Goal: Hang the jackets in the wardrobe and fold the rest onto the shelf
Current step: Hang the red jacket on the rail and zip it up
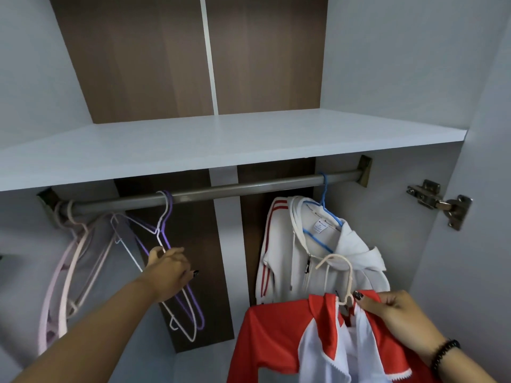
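Below the shelf (221,145), right hand (398,313) pinches the cream hanger (349,277) carrying the red jacket (276,335); left hand (168,269) grips the white hanger (161,230). Slide spares left, hook onto rail (235,189) beside the white jacket (318,261).

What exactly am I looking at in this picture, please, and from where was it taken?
There is no machine here: a camera worn on a person's head looks into an open wardrobe, so the two arms are the wearer's own. The left hand grips empty wire hangers, a white hanger and a purple hanger, that hang on the rail. The right hand holds a cream hanger carrying a red and white jacket, not yet on the rail. A white hooded jacket with red stripes already hangs on a blue hanger. Pink hangers hang at the far left. The shelf above shows no folded clothes.
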Available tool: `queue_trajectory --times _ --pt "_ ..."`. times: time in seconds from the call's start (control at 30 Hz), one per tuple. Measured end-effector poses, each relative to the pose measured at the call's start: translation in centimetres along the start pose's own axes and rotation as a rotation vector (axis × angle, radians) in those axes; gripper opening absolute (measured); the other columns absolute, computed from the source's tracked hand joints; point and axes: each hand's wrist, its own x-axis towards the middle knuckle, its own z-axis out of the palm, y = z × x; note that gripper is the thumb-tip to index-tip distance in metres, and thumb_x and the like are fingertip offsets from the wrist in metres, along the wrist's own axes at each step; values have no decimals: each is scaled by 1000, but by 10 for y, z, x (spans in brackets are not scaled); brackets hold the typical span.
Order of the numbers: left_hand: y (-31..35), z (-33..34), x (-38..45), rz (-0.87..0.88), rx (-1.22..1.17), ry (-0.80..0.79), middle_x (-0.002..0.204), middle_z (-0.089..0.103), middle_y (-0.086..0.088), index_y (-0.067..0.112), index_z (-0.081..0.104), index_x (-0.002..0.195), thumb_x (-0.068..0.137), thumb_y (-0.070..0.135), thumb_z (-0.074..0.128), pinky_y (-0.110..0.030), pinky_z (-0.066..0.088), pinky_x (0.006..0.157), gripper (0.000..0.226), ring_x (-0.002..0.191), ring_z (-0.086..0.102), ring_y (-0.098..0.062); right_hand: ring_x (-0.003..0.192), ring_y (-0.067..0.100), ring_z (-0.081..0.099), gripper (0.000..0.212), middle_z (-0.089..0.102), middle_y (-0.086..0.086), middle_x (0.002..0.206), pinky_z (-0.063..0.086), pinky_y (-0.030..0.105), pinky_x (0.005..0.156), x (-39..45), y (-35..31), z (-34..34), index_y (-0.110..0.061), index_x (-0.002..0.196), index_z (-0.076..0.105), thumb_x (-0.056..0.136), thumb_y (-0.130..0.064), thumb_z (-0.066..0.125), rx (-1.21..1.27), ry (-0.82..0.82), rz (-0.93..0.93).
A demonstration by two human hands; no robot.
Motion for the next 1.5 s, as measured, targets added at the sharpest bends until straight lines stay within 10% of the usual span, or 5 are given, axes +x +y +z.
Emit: queue_trajectory --times 0.2,0.63,0.87,1.03,1.5 --pt "22 5 -3 249 89 205 73 61 19 31 63 62 53 25 79 -47 28 94 19 91 68 -11 56 12 41 46 49 7 56 32 24 53 19 -38 9 10 61 58 82 -29 72 -32 126 -75" --pt "178 11 28 157 -745 7 159 17 -1 16 7 154 93 44 51 -38 18 120 80 146 17 -20 55 20 31 39 35 9 59 27 32 55 97 -100 47 -7 58 51 73 -33 75 122 264 -118" --pt "201 49 62 1 -1121 38 148 32 4 16 26 151 96 25 56 -21 25 110 63 138 31 -10 51 18 38 39 42 7 56 31 27 52 143 -124 40 -12 50 47 74 -23 75 223 287 -85" --pt "199 56 95 -60 -1091 152 119 54 5 10 71 101 91 8 60 -12 32 97 15 119 51 -9 70 22 58 50 69 29 93 51 37 68 182 -124 38 15 94 67 68 -27 76 182 254 -36" --pt "233 78 112 -175 -1296 227 95 67 16 27 63 94 72 25 84 -7 44 79 31 93 60 5 51 13 37 45 40 4 53 32 28 54 210 -75 45 -5 55 49 85 -34 65 -238 145 -170"
